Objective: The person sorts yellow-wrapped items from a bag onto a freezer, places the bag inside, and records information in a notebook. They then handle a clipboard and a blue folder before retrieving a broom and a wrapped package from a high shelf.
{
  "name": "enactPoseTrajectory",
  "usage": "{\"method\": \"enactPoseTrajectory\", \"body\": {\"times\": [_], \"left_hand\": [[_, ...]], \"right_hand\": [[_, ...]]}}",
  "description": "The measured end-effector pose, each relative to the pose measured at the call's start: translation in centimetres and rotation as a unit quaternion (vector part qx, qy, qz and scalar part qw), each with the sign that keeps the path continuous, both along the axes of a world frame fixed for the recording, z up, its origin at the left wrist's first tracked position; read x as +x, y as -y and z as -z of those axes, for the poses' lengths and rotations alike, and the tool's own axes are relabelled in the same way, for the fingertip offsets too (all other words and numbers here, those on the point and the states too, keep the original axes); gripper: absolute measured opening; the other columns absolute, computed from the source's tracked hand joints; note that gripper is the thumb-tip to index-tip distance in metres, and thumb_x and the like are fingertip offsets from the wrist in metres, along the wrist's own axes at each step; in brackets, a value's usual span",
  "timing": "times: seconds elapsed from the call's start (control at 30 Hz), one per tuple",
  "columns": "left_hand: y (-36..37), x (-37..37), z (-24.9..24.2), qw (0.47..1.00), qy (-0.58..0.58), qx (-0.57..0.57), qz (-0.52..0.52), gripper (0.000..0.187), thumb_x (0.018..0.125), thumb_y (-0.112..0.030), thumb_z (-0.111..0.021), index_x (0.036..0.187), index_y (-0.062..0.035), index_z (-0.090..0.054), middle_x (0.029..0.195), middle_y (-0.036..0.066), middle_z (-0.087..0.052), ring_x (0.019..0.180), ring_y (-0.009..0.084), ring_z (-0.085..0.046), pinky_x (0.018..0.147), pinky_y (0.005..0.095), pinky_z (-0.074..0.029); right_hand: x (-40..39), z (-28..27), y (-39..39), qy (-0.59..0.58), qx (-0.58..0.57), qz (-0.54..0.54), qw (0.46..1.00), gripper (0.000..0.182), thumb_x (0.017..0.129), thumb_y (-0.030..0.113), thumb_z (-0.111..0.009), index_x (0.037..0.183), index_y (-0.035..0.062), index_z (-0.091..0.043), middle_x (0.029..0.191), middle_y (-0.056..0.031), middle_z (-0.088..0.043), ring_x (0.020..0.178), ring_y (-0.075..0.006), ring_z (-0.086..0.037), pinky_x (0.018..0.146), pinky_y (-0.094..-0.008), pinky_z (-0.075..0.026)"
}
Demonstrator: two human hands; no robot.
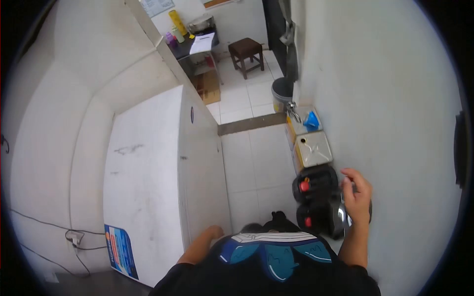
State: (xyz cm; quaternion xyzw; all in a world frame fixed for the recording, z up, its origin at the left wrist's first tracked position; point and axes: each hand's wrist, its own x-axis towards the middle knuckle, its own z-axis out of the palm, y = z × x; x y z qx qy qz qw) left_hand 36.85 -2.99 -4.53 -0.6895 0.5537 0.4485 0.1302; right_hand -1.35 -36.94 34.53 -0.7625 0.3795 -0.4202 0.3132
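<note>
My right hand (pixel 356 194) is raised at the right, beside the wall and above black containers (pixel 316 182) with red caps. Its fingers are bent and apart, with nothing between them. At the lower left, my left hand (pixel 213 232) hangs low beside the white freezer (pixel 143 163); its fingers are hidden by the shirt and I cannot make out whether it holds anything. Two square tins stand beyond the black containers, the nearer tin (pixel 315 149) with a dark round opening and the farther one with a blue object (pixel 311 121) on top.
A raised threshold (pixel 252 124) crosses the tiled floor ahead. Past it are a grey bucket (pixel 282 93), a brown stool (pixel 245 48), cardboard (pixel 207 88) and a dark table (pixel 183 48) with bottles and paper. Cables (pixel 54 225) run along the left wall.
</note>
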Motion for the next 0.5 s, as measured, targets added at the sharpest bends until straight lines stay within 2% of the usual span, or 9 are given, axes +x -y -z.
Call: {"method": "enactPoseTrajectory", "body": {"times": [0.07,0.1,0.17,0.2,0.3,0.33,0.4,0.5], "left_hand": [[4.8,2.2,-5.2,0.980,0.011,-0.106,-0.168,0.036,0.085,-0.035,-0.047,0.101,-0.0075,-0.064,0.106,0.015,-0.062,0.100,0.0322,-0.058,0.089,0.0420,-0.044],[7.6,3.9,-4.6,0.937,0.026,-0.093,-0.337,0.035,0.083,-0.036,-0.052,0.100,-0.0088,-0.064,0.103,0.014,-0.064,0.096,0.0307,-0.060,0.087,0.0392,-0.046],[12.1,8.7,-3.7,0.893,-0.012,-0.130,-0.431,0.036,0.082,-0.037,-0.055,0.102,-0.0086,-0.063,0.102,0.014,-0.064,0.096,0.0300,-0.060,0.086,0.0378,-0.046],[14.8,11.0,-3.6,0.867,-0.032,-0.147,-0.475,0.036,0.081,-0.037,-0.057,0.103,-0.0085,-0.063,0.102,0.014,-0.064,0.096,0.0296,-0.060,0.086,0.0371,-0.046],[22.0,18.1,-1.0,0.866,-0.063,-0.176,-0.464,0.035,0.081,-0.036,-0.058,0.103,-0.0085,-0.063,0.102,0.015,-0.063,0.096,0.0302,-0.060,0.084,0.0365,-0.046],[23.2,19.7,-1.0,0.877,-0.053,-0.151,-0.453,0.036,0.081,-0.035,-0.057,0.104,-0.0081,-0.063,0.102,0.015,-0.063,0.096,0.0302,-0.060,0.084,0.0362,-0.046],[30.8,24.6,-1.5,0.895,-0.038,-0.136,-0.424,0.036,0.082,-0.034,-0.057,0.105,-0.0074,-0.063,0.103,0.015,-0.063,0.097,0.0303,-0.059,0.084,0.0358,-0.046],[40.0,29.7,-7.8,0.918,-0.030,-0.182,-0.350,0.035,0.082,-0.032,-0.056,0.105,-0.0066,-0.062,0.102,0.015,-0.063,0.096,0.0312,-0.059,0.083,0.0354,-0.047]], "right_hand": [[5.6,-0.7,5.5,-0.018,-0.063,-0.066,0.996,0.016,0.080,-0.003,-0.053,0.094,-0.0011,-0.061,0.078,-0.0100,-0.061,0.063,-0.0161,-0.059,0.061,-0.0276,-0.047],[8.5,-1.1,8.0,-0.029,-0.064,-0.094,0.993,0.016,0.079,-0.002,-0.054,0.093,-0.0002,-0.062,0.080,-0.0114,-0.062,0.067,-0.0202,-0.060,0.063,-0.0297,-0.047],[14.0,-1.2,12.7,-0.048,-0.067,-0.148,0.985,0.015,0.077,0.000,-0.057,0.091,0.0016,-0.063,0.083,-0.0143,-0.063,0.074,-0.0284,-0.061,0.068,-0.0339,-0.048],[16.6,-1.0,15.0,-0.058,-0.078,-0.162,0.982,0.015,0.077,0.000,-0.057,0.091,0.0017,-0.063,0.083,-0.0143,-0.063,0.075,-0.0294,-0.061,0.069,-0.0348,-0.048],[23.7,1.1,21.0,-0.076,-0.097,-0.177,0.977,0.015,0.076,0.000,-0.058,0.090,0.0022,-0.063,0.083,-0.0142,-0.063,0.078,-0.0322,-0.060,0.070,-0.0363,-0.048],[25.7,2.1,22.2,-0.078,-0.071,-0.177,0.979,0.015,0.076,0.000,-0.058,0.090,0.0024,-0.063,0.083,-0.0142,-0.063,0.078,-0.0322,-0.060,0.070,-0.0365,-0.047],[29.8,2.4,26.1,-0.076,-0.052,-0.175,0.980,0.016,0.075,0.000,-0.058,0.090,0.0028,-0.063,0.083,-0.0143,-0.063,0.077,-0.0322,-0.060,0.070,-0.0368,-0.047],[35.0,0.8,30.8,-0.114,-0.050,-0.202,0.972,0.015,0.075,0.002,-0.059,0.090,0.0027,-0.063,0.084,-0.0150,-0.064,0.079,-0.0324,-0.060,0.071,-0.0379,-0.047]]}}
